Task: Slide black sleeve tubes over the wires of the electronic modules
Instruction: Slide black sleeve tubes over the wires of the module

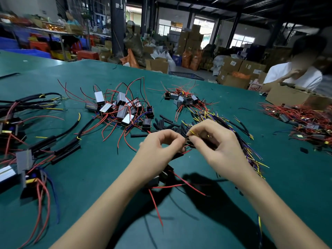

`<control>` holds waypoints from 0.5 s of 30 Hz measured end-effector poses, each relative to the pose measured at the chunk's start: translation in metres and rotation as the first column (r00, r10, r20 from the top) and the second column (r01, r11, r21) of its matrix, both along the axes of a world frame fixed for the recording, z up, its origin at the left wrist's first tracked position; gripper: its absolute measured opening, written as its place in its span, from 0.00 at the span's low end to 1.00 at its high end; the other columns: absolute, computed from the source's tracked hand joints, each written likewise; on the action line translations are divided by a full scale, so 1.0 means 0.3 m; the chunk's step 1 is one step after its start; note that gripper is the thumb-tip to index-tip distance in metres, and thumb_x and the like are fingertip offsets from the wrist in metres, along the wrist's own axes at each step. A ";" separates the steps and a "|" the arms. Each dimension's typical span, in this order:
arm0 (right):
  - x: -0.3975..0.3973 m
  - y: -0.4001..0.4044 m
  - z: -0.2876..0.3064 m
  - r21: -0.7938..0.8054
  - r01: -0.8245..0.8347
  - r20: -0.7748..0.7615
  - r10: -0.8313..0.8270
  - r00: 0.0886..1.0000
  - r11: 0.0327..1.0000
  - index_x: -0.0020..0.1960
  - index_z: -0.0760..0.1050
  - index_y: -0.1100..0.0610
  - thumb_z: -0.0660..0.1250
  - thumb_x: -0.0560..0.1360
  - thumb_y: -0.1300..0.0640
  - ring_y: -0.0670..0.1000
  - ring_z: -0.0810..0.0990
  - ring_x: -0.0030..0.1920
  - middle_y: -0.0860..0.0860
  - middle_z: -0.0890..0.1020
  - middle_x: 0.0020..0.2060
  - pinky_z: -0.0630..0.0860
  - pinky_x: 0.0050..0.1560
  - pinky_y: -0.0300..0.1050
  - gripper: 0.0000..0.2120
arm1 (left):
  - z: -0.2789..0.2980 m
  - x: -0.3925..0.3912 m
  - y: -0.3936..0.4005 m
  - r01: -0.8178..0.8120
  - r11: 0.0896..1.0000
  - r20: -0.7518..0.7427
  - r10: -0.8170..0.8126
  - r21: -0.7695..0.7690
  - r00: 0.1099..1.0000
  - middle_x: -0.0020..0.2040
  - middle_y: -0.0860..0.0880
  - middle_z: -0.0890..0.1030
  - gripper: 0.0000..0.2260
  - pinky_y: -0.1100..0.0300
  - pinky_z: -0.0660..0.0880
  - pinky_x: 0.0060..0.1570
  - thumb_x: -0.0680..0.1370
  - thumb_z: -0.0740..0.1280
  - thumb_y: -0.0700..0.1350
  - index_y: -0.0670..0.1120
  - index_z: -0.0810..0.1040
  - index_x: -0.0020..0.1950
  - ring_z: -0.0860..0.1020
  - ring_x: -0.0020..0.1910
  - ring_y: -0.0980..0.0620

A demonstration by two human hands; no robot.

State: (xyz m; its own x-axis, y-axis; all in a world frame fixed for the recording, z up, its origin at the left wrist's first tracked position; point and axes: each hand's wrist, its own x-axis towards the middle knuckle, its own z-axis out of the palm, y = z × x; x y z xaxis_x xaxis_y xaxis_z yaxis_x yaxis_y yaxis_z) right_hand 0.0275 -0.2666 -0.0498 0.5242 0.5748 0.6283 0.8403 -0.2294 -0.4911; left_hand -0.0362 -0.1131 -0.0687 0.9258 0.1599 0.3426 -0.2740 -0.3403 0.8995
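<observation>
Both hands pinch together: left hand [161, 142] holds a black sleeve tube [188, 141], right hand [213, 139] feeds a yellow wire [192, 132]; next, push through.

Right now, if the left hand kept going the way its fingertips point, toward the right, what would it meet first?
Probably the right hand: the left hand already pinches the black sleeve tube beside the right fingertips, which hold a yellow wire. Depth is uncertain.

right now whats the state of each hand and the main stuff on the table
left hand: fingers curled, pinching a black tube
right hand: pinching a yellow wire
black tube: held between both hands
loose tubes: lying unused
metal modules: piled, red wires bare
cardboard box: open
</observation>
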 end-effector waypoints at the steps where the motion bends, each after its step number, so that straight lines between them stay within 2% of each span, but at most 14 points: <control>1: -0.003 -0.002 0.011 0.032 -0.034 -0.152 0.038 0.988 0.999 0.45 0.78 0.60 0.67 0.75 0.65 0.44 0.76 0.40 0.51 0.79 0.40 0.72 0.43 0.37 0.02 | -0.005 0.000 -0.004 -0.071 0.995 0.051 0.067 0.075 0.996 0.33 0.61 0.80 0.08 0.51 0.68 0.60 0.76 0.66 0.49 0.52 0.77 0.37 0.77 0.38 0.65; 3: -0.006 -0.011 0.034 0.040 -0.103 -0.355 0.110 0.928 0.994 0.44 0.79 0.58 0.66 0.76 0.60 0.44 0.77 0.41 0.49 0.80 0.40 0.72 0.44 0.36 0.04 | -0.011 -0.003 -0.012 -0.198 0.963 0.181 0.165 0.183 0.970 0.32 0.61 0.79 0.06 0.51 0.64 0.60 0.75 0.64 0.50 0.54 0.76 0.38 0.74 0.40 0.69; 5: -0.011 -0.022 0.052 0.031 -0.147 -0.451 0.145 0.881 0.989 0.41 0.80 0.56 0.67 0.76 0.54 0.42 0.77 0.41 0.46 0.81 0.39 0.71 0.45 0.33 0.08 | -0.009 -0.009 -0.019 -0.298 0.907 0.283 0.214 0.297 0.935 0.35 0.60 0.78 0.05 0.54 0.60 0.56 0.74 0.63 0.51 0.53 0.77 0.41 0.72 0.43 0.68; 7: -0.018 -0.023 0.060 0.055 -0.111 -0.504 0.124 0.855 0.992 0.37 0.81 0.55 0.66 0.74 0.51 0.41 0.78 0.39 0.47 0.82 0.35 0.71 0.46 0.31 0.11 | -0.011 -0.013 -0.019 -0.349 0.844 0.354 0.207 0.407 0.912 0.37 0.58 0.78 0.05 0.52 0.59 0.57 0.75 0.63 0.49 0.51 0.77 0.43 0.74 0.43 0.62; 9: -0.015 -0.015 0.057 0.057 -0.036 -0.525 0.061 0.849 0.998 0.35 0.79 0.55 0.66 0.74 0.52 0.43 0.76 0.34 0.48 0.81 0.31 0.72 0.42 0.30 0.11 | -0.010 -0.018 -0.015 -0.384 0.793 0.416 0.183 0.473 0.891 0.37 0.58 0.77 0.04 0.52 0.59 0.56 0.75 0.64 0.47 0.50 0.77 0.43 0.76 0.42 0.56; 12: -0.008 -0.005 0.051 0.034 -0.002 -0.591 0.022 0.806 0.999 0.40 0.73 0.58 0.69 0.74 0.56 0.46 0.73 0.28 0.49 0.80 0.29 0.71 0.34 0.32 0.08 | -0.003 -0.024 -0.004 -0.430 0.732 0.498 0.142 0.529 0.856 0.36 0.57 0.76 0.04 0.53 0.57 0.54 0.75 0.63 0.46 0.49 0.77 0.43 0.76 0.41 0.54; 15: -0.019 -0.005 0.059 -0.016 -0.057 -0.637 0.033 0.770 0.998 0.41 0.76 0.58 0.66 0.76 0.55 0.46 0.70 0.26 0.50 0.79 0.29 0.68 0.32 0.31 0.08 | 0.002 -0.022 0.002 -0.490 0.660 0.574 0.107 0.570 0.812 0.36 0.56 0.77 0.03 0.52 0.58 0.53 0.76 0.66 0.44 0.48 0.78 0.42 0.77 0.41 0.53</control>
State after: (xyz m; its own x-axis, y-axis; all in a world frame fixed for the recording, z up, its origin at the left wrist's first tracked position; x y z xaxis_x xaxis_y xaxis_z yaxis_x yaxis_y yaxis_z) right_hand 0.0219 -0.2682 -0.0321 0.7701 0.6221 0.1410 0.3483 -0.2249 -0.9100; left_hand -0.0429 -0.1125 -0.0682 0.5646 -0.0501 0.8238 -0.3412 -0.9231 0.1777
